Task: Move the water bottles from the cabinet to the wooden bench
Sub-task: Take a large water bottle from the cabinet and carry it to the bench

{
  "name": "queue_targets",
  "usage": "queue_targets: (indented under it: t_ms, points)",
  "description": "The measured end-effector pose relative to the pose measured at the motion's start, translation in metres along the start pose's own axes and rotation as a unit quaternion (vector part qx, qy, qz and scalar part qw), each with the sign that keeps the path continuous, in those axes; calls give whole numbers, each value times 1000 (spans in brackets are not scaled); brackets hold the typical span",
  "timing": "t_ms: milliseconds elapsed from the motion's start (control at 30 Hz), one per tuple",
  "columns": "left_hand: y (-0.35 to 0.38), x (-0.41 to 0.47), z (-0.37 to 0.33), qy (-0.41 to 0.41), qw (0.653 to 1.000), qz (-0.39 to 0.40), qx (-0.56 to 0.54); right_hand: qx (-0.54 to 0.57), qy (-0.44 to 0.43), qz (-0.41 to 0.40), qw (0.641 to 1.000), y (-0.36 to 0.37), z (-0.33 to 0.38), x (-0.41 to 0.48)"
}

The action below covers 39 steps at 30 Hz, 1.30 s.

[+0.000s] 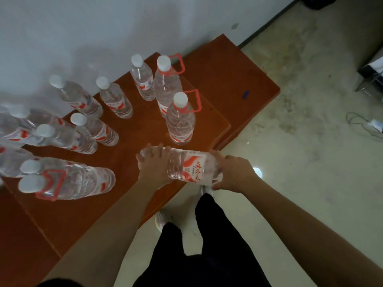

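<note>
Over the near edge of the wooden tabletop (pixel 128 150), a large water bottle (pixel 192 168) is held lying sideways, its red-and-white label turned upward; it is carried partly above the tabletop's corner and partly above the pale floor (pixel 300 141); whether it touches the wood cannot be told. The left grip (pixel 154 168) is closed over the bottle's left end, fingers curled across the clear plastic; the right grip (pixel 232 175) is wrapped round the right end, fingers curled on it; the cap is hidden.

Just behind the held bottle a handled bottle (pixel 180 121) is stood upright, with a white cap and a red carrying loop; a second handled bottle (pixel 165 85) and a slim bottle (pixel 143 79) are stood farther back, side by side. More upright bottles (pixel 116 100) are spread over the left part of the tabletop, white-capped and red-labelled. A white wall (pixel 103 27) is seen behind the tabletop; black trousers (pixel 207 255) and a pale shoe (pixel 162 220) are seen below the arms.
</note>
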<state>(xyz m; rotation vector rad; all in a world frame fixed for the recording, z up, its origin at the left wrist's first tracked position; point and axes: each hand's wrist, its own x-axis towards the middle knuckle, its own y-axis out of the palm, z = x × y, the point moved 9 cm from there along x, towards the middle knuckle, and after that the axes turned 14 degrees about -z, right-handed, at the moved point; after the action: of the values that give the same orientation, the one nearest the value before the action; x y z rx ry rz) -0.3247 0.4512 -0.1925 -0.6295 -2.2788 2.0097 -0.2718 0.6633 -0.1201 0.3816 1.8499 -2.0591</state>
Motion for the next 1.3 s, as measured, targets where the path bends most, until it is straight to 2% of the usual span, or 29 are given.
queue_targets:
  t_ms: [67, 167, 233, 433, 567, 767, 900, 1067, 1300]
  points:
    - [6, 4, -6, 38, 998, 8, 46, -9, -13, 18, 1000, 30, -2, 5]
    - [24, 8, -14, 69, 993, 33, 93, 47, 4, 66, 997, 75, -13, 6]
    - [24, 9, -15, 77, 990, 20, 112, 52, 16, 69, 996, 94, -22, 9]
    - [26, 28, -4, 15, 990, 78, 119, 25, 3, -37, 999, 88, -18, 48]
    - [26, 36, -2, 1, 988, 91, 128, 73, -24, -24, 997, 94, 3, 64]
    - [25, 23, -5, 12, 987, 61, 145, 61, -17, -76, 995, 100, 7, 59]
    - [14, 23, -8, -6, 986, 89, 143, 68, -26, -73, 995, 89, 7, 55]
    - [-7, 4, -39, -3, 994, 23, 106, 47, -27, -95, 994, 68, -7, 29]
    - [-51, -22, -90, 105, 985, -81, 107, 41, 57, -162, 984, 37, -27, -43]
